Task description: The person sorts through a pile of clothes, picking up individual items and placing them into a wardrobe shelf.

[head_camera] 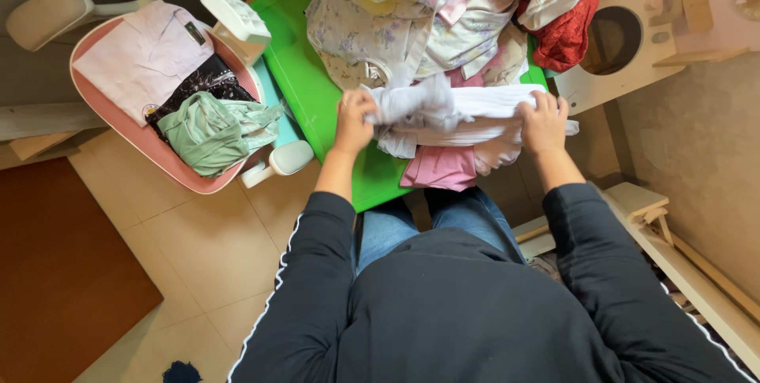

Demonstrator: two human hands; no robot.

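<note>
1. We see our left hand [354,118] clenched on the left end of a white garment [483,118], fingers bunched into the greyish cloth at that end.
2. Our right hand [544,122] presses on the right end of the same garment, fingers curled over its edge, so its grip too is closed on the cloth.
3. The white garment lies stretched between the two hands, partly folded, at the near edge of the green desk [305,82].
4. Just under it, on the side towards us, a pink cloth [439,168] hangs a little over the desk's edge above our blue-jeaned knees.
5. Beyond the garment a heap of clothes [427,27] covers the far part of the desk: pale flowered pieces, a yellow gauzy one, and a red piece [566,35] at the right.
6. To the left of the desk stands a pink chair [127,134]; on its seat lie a pale pink shirt [138,54], a dark patterned piece [198,82] and a crumpled light green garment [214,130].
7. At the right, past the heap, is a white wooden toy unit with a round opening [613,39].
</note>
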